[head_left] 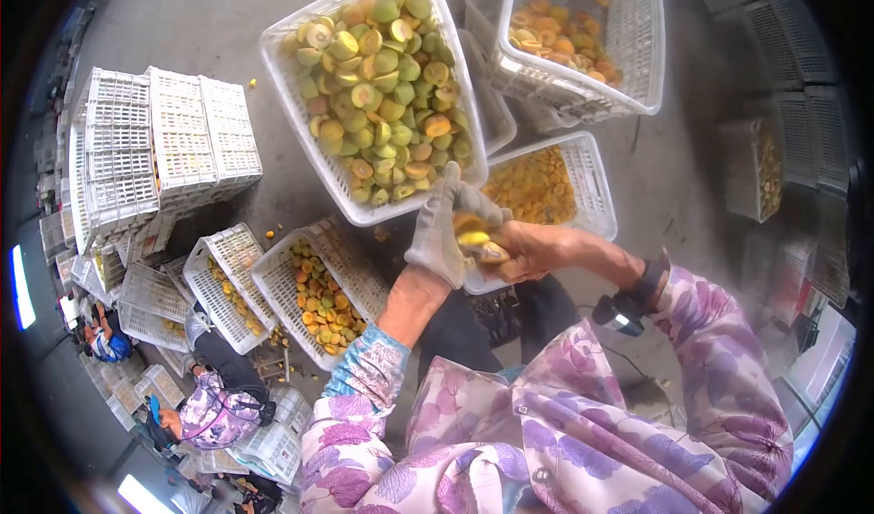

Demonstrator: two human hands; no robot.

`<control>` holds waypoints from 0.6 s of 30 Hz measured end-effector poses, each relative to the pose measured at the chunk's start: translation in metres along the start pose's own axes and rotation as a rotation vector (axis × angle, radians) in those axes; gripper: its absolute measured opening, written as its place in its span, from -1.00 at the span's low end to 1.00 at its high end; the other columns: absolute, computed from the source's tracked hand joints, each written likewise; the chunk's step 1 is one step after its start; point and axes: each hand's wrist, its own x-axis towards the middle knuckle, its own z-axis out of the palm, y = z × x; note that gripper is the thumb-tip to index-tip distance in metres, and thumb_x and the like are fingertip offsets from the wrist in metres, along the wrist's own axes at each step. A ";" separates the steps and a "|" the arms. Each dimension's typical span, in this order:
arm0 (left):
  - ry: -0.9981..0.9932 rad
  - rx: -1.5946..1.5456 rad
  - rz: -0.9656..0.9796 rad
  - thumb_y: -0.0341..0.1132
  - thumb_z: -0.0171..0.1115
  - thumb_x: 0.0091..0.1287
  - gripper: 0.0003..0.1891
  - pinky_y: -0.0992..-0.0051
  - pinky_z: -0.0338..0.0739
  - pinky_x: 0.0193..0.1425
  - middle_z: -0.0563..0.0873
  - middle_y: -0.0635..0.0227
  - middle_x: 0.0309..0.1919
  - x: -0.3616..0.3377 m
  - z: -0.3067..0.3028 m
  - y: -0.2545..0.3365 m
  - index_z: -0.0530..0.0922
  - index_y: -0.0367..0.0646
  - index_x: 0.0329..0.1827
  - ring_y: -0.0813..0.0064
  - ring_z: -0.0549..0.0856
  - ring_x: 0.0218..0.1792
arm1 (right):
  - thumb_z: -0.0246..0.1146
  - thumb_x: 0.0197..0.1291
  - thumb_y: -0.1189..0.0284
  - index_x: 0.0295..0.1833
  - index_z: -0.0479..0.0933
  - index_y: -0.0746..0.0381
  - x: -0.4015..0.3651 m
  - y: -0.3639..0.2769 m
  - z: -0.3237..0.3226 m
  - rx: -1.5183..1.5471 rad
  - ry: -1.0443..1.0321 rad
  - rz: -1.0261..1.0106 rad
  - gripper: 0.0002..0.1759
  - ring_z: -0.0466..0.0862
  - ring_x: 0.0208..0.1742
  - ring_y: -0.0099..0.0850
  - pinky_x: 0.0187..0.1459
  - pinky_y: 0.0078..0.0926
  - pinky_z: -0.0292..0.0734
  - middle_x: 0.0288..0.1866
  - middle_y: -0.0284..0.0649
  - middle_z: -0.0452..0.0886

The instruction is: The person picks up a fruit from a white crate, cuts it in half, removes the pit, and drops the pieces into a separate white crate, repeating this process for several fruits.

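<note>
My left hand (440,232), in a pale grey glove, is closed around a yellow-orange fruit half (472,237) that looks like a peach or apricot. My bare right hand (533,248) meets it from the right, its fingers curled at the cut fruit. What sits inside the right fingers is mostly hidden. Just beyond my hands stands a large white crate (273,54) heaped with green-yellow fruit halves (387,104). Below my hands is a lower white crate (601,195) holding orange-yellow fruit pieces (533,186).
Another white crate (651,50) with orange halves stands at the top right. Tilted crates of fruit (323,300) lie to the left, near stacked white crates (182,132). A co-worker (218,405) in a floral top sits at lower left. More crates line the right side.
</note>
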 end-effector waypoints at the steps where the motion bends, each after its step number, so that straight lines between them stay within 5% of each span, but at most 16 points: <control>1: -0.002 -0.007 -0.001 -0.08 -0.03 0.50 -0.55 0.34 0.56 -0.18 0.48 0.35 -0.61 0.000 -0.001 -0.001 0.35 -0.10 -0.58 0.43 0.48 -0.48 | 0.30 0.18 0.41 -0.15 0.49 0.28 0.004 0.007 -0.002 -0.397 0.080 -0.187 -0.79 0.50 -0.58 -0.45 -0.54 -0.43 0.38 -0.56 -0.27 0.47; 5: 0.284 0.147 -0.064 0.05 0.11 0.41 -0.59 0.29 0.63 -0.09 0.54 0.33 -0.45 -0.016 -0.018 0.000 0.43 -0.09 -0.46 0.33 0.65 -0.31 | 0.29 0.02 0.57 -0.02 0.56 0.24 -0.010 0.015 0.002 -0.774 0.165 -0.106 -0.67 0.62 -0.39 -0.09 -0.33 -0.20 0.49 -0.40 -0.05 0.63; 8: 0.407 -0.001 0.063 0.04 0.05 0.43 -0.51 0.23 0.66 -0.03 0.66 0.20 -0.50 -0.031 -0.112 0.019 0.54 -0.17 -0.53 0.22 0.71 -0.37 | 0.27 0.02 0.56 -0.09 0.60 0.20 -0.020 0.079 -0.010 -0.707 0.391 0.134 -0.72 0.63 -0.37 -0.08 -0.32 -0.19 0.49 -0.43 -0.05 0.62; 10: 0.547 0.357 0.351 0.10 -0.06 0.45 -0.43 0.12 0.59 0.07 0.65 0.18 -0.45 -0.059 -0.211 0.040 0.54 -0.19 -0.56 0.17 0.67 -0.18 | 0.22 0.03 0.56 -0.15 0.62 0.16 -0.030 0.144 -0.030 -0.876 0.558 0.203 -0.77 0.63 -0.37 -0.07 -0.34 -0.15 0.47 -0.44 -0.07 0.61; 11: 0.622 -0.017 0.206 0.15 -0.11 0.45 -0.44 0.08 0.54 0.15 0.65 0.15 -0.31 -0.081 -0.272 0.059 0.58 -0.22 -0.28 0.13 0.64 -0.09 | 0.22 0.03 0.56 -0.15 0.62 0.16 -0.042 0.178 -0.035 -0.872 0.556 0.208 -0.77 0.63 -0.37 -0.07 -0.34 -0.15 0.47 -0.44 -0.07 0.61; 12: 0.673 0.568 0.352 0.18 -0.13 0.44 -0.40 0.09 0.53 0.18 0.63 0.11 -0.05 -0.113 -0.293 0.061 0.46 -0.23 0.14 0.10 0.65 -0.03 | 0.20 0.03 0.55 -0.10 0.60 0.17 -0.053 0.208 -0.040 -1.029 0.598 0.242 -0.73 0.64 -0.32 -0.06 -0.30 -0.13 0.49 -0.39 -0.07 0.64; 13: 0.814 0.308 0.170 0.15 -0.10 0.45 -0.34 0.16 0.46 0.28 0.53 0.12 0.19 -0.137 -0.272 0.072 0.26 -0.23 0.38 0.15 0.58 0.15 | 0.18 0.03 0.55 -0.05 0.59 0.17 -0.060 0.230 -0.041 -1.183 0.635 0.268 -0.69 0.65 -0.26 -0.05 -0.26 -0.11 0.51 -0.33 -0.06 0.66; 15: 1.079 0.610 0.061 0.05 -0.07 0.45 -0.45 0.21 0.42 0.28 0.54 0.25 0.22 -0.191 -0.270 0.057 0.34 -0.12 0.36 0.26 0.51 0.22 | 0.19 0.04 0.53 -0.11 0.59 0.20 -0.058 0.251 -0.041 -1.012 0.756 0.450 -0.74 0.64 -0.26 -0.01 -0.27 -0.08 0.50 -0.33 -0.03 0.65; 16: 1.170 0.697 -0.187 0.03 -0.06 0.45 -0.49 0.29 0.45 0.13 0.57 0.27 0.16 -0.257 -0.368 0.030 0.38 -0.09 0.32 0.30 0.55 0.08 | 0.19 0.05 0.52 -0.16 0.59 0.22 -0.056 0.257 -0.041 -0.837 0.875 0.635 -0.80 0.63 -0.26 0.02 -0.27 -0.04 0.49 -0.34 0.00 0.65; 17: 1.217 0.769 -0.454 0.02 -0.04 0.44 -0.52 0.37 0.48 -0.01 0.59 0.28 0.11 -0.319 -0.454 0.005 0.42 -0.06 0.29 0.34 0.58 -0.06 | 0.19 0.05 0.52 -0.16 0.59 0.22 -0.060 0.261 -0.040 -0.835 0.866 0.616 -0.80 0.63 -0.26 0.02 -0.27 -0.04 0.49 -0.34 0.00 0.65; 18: 1.269 0.760 -0.712 0.06 -0.03 0.40 -0.50 0.40 0.49 -0.03 0.60 0.26 0.10 -0.322 -0.333 -0.002 0.42 -0.03 0.29 0.31 0.58 -0.09 | 0.19 0.09 0.48 -0.23 0.58 0.25 -0.070 0.264 -0.036 -0.796 0.905 0.556 -0.86 0.63 -0.26 0.05 -0.27 -0.02 0.48 -0.35 0.04 0.63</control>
